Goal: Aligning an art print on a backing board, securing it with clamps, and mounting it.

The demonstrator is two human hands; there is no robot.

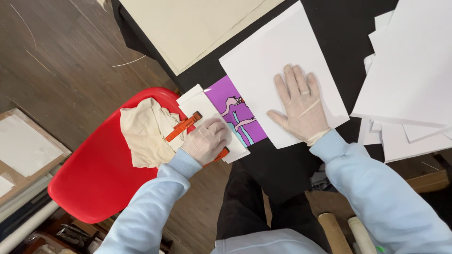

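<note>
My left hand (207, 140), in a thin clear glove, is closed around an orange tool (182, 127) that lies across small white cards (200, 106) at the table's edge. My right hand (299, 106), also gloved, lies flat with fingers spread on a white sheet (268, 56). That sheet partly covers a purple print (228, 101) with pink and blue line figures, which shows between my hands.
A red chair (94, 178) stands to the left with a crumpled cream cloth (143, 131) on its seat. Stacked white sheets (409, 70) lie on the black table (339, 28) at right. A large cream board (188, 28) lies at the top. Cardboard rolls (336, 233) stand below.
</note>
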